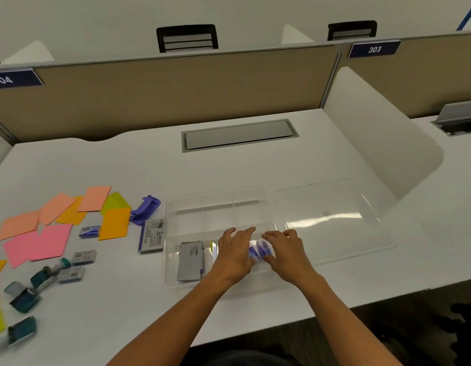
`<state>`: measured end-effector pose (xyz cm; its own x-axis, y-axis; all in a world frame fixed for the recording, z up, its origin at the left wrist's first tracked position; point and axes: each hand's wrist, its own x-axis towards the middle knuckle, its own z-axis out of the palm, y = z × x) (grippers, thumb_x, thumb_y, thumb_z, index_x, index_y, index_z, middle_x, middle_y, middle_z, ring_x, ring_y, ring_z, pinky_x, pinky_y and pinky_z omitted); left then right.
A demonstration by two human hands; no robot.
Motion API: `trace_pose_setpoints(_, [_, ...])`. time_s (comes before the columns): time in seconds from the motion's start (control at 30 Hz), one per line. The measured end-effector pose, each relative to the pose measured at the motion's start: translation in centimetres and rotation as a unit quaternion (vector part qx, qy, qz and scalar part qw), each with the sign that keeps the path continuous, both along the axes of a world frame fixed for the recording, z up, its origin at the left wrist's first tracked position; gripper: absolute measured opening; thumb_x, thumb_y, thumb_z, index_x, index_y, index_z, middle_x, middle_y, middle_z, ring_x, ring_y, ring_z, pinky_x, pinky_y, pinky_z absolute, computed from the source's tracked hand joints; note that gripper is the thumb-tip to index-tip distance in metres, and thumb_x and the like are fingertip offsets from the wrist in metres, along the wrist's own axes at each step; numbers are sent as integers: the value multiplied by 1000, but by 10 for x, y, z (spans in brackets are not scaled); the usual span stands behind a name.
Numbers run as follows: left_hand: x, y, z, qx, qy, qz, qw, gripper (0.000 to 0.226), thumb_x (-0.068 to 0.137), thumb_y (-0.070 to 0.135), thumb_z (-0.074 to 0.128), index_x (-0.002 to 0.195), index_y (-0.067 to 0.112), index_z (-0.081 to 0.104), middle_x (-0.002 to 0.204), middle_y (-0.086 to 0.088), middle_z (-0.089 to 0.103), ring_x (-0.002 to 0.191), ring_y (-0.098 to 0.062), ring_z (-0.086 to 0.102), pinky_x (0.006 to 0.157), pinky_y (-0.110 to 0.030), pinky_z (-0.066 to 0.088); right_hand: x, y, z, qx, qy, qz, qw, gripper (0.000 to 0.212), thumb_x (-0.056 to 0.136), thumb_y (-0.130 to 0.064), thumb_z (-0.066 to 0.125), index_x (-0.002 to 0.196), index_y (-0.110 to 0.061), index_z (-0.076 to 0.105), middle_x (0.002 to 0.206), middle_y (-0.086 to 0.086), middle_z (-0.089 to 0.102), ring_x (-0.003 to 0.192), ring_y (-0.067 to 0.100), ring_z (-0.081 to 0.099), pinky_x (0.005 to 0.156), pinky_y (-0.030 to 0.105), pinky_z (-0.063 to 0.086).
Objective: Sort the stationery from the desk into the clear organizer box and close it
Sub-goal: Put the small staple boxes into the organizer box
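Note:
The clear organizer box [218, 204] lies open on the white desk, its clear lid [332, 215] flat to the right. Both hands reach into its near compartments. My left hand [235, 253] and my right hand [287, 250] rest on small blue-and-white staple boxes [258, 249] between them; the exact hold is hidden. A grey box [190, 260] sits in the near left compartment. Left of the organizer lie a purple hole punch [146, 210], a flat blue-edged box [151, 236], coloured sticky notes [57, 223], small staple boxes [82, 257] and several teal stamps [31, 289].
A grey cable flap [238, 134] is set into the desk behind the organizer. A tan partition [163, 93] closes the far side, a white divider [371, 128] the right. The desk's front edge runs just below my forearms.

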<state>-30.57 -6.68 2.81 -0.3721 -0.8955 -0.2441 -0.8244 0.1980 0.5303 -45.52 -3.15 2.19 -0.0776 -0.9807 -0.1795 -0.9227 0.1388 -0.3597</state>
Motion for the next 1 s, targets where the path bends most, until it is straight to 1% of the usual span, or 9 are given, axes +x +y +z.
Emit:
trace_pose_setpoints(0.17, [3, 1, -3, 0, -4, 2, 1000, 74, 86, 35, 67, 147, 31, 25, 156, 2, 27, 145, -22, 15, 118, -42, 15, 0, 2, 0, -14, -26, -8, 1000, 53, 93, -44, 60, 141, -27, 45, 147, -6, 45, 138, 20, 31, 111, 33, 29])
trace_pose_setpoints(0.27, [7, 1, -5, -15, 8, 4, 1000, 70, 88, 39, 64, 147, 30, 26, 154, 4, 29, 144, -21, 14, 118, -42, 16, 3, 1, -1, -36, -40, -5, 999, 52, 92, -45, 60, 140, -28, 47, 146, -5, 46, 139, 20, 29, 111, 35, 28])
trace_pose_setpoints(0.37, [14, 2, -4, -36, 32, 17, 999, 65, 90, 45, 58, 146, 31, 28, 154, 5, 29, 144, -19, 14, 117, -42, 17, 9, -3, -2, -75, -63, -5, 995, 52, 90, -44, 62, 138, -27, 51, 144, -4, 49, 138, 22, 31, 111, 37, 29])
trace_pose_setpoints(0.47, [22, 1, 0, -55, 51, 32, 997, 62, 90, 47, 56, 145, 30, 31, 154, 6, 30, 144, -19, 15, 117, -40, 17, 19, -8, 0, -100, -89, 1, 991, 51, 90, -40, 64, 137, -28, 51, 143, -5, 50, 137, 21, 33, 112, 37, 28])
trace_pose_setpoints(0.57, [35, -2, 2, -78, 67, 55, 993, 60, 90, 48, 56, 143, 32, 34, 152, 7, 34, 143, -18, 18, 116, -39, 20, 31, -14, 2, -115, -111, 19, 987, 46, 92, -36, 61, 136, -25, 53, 139, -3, 53, 134, 22, 39, 111, 39, 32])
trace_pose_setpoints(0.67, [52, -5, 2, -104, 93, 80, 987, 56, 90, 45, 57, 141, 29, 41, 148, 6, 41, 141, -18, 23, 115, -37, 23, 47, -22, 4, -116, -129, 37, 984, 43, 94, -39, 57, 135, -26, 54, 139, -3, 54, 132, 19, 42, 111, 37, 31])
trace_pose_setpoints(0.77, [72, -7, 4, -130, 117, 107, 979, 52, 89, 39, 62, 137, 25, 47, 143, 4, 47, 139, -17, 29, 114, -35, 26, 65, -32, 7, -111, -144, 63, 981, 42, 95, -36, 58, 136, -27, 52, 139, -5, 54, 131, 17, 42, 111, 34, 31])
trace_pose_setpoints(0.87, [100, -7, 4, -149, 144, 150, 967, 48, 88, 30, 66, 133, 21, 51, 137, 0, 52, 134, -17, 36, 110, -27, 26, 86, -39, 11, -94, -160, 91, 978, 49, 94, -35, 60, 141, -28, 46, 142, -6, 50, 132, 15, 40, 110, 29, 29])
trace_pose_setpoints(1.0, [140, -3, 3, -157, 152, 216, 952, 47, 87, 25, 68, 131, 21, 52, 134, 0, 54, 130, -17, 41, 110, -36, 36, 117, -47, 15, -76, -173, 122, 974, 53, 94, -35, 60, 144, -29, 41, 145, -6, 47, 133, 14, 40, 111, 33, 32])
